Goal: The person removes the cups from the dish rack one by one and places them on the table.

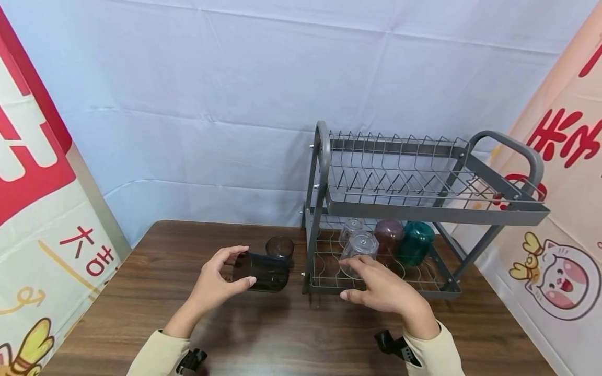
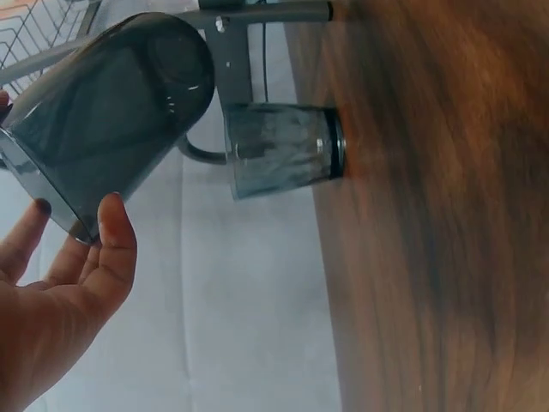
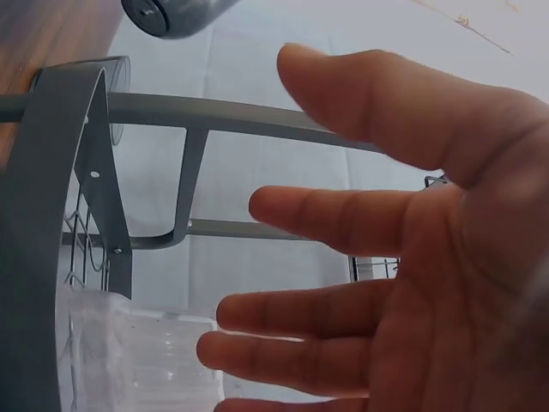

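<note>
My left hand (image 1: pixel 213 279) grips a dark, see-through drinking glass (image 1: pixel 265 275) near its rim, thumb on the near side. The left wrist view shows this glass tilted, its base raised off the table. Just behind it, a smaller dark glass (image 2: pixel 279 153) stands upright on the table. My right hand (image 1: pixel 388 287) is at the rack's front with fingers spread and nothing held. Its fingertips are close to an upside-down clear glass (image 1: pixel 361 245) on the lower tier; whether they touch it I cannot tell.
A grey two-tier dish rack (image 1: pixel 437 211) stands on the wooden table (image 1: pixel 188 250). On its lower tier are another clear glass (image 1: pixel 351 228), a purplish glass (image 1: pixel 388 237) and a teal glass (image 1: pixel 416 243). A pale cloth (image 1: pixel 211 130) hangs behind, with printed banners (image 1: pixel 559 271) at the sides.
</note>
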`<state>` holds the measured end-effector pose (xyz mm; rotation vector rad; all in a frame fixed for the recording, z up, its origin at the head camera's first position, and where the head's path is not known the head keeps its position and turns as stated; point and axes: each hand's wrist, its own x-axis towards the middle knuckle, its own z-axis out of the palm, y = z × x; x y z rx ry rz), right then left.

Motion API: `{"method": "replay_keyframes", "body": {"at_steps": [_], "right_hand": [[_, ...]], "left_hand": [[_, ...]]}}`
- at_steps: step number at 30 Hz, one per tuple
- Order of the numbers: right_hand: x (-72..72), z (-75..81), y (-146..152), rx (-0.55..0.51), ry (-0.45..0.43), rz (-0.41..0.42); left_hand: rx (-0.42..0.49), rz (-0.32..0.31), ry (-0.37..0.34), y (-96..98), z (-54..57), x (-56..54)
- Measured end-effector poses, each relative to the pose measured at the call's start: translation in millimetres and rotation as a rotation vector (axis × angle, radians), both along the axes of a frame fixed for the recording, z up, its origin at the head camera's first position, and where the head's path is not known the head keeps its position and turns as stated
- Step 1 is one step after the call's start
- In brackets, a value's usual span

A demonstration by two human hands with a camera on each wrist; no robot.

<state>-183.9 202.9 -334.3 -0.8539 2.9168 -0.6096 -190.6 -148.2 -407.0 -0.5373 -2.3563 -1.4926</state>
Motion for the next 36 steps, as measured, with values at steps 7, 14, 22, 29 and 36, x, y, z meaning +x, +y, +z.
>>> {"method": "replay_keyframes", "body": {"at_steps": [7,14,22,29,36], "right_hand": [[-3.7,4.5,0.1,0.029,-0.006,-0.058],[-7.9,5.4,-0.2,0.031,0.014,-0.07],[-11.6,10.6,-2.9,0.053,0.075,-0.077],[-18.0,15.6,-3.9,0.052,0.07,-0.114],[-24.9,15.5,-2.6,0.042,0.06,-0.141]], "left_hand": [[-0.055,0.029,0.002,-6.8,-1.1,-5.1],[-0.131,0.084,0.013,-9.2,-1.4,-15.9],[-0.19,0.135,-0.038,-12.6,-1.0,-23.5],[-0.224,0.165,-0.046,-15.9,-3.2,-29.9],[-0.251,0.174,-0.031,-14.2,-7.9,-35.0]]}}
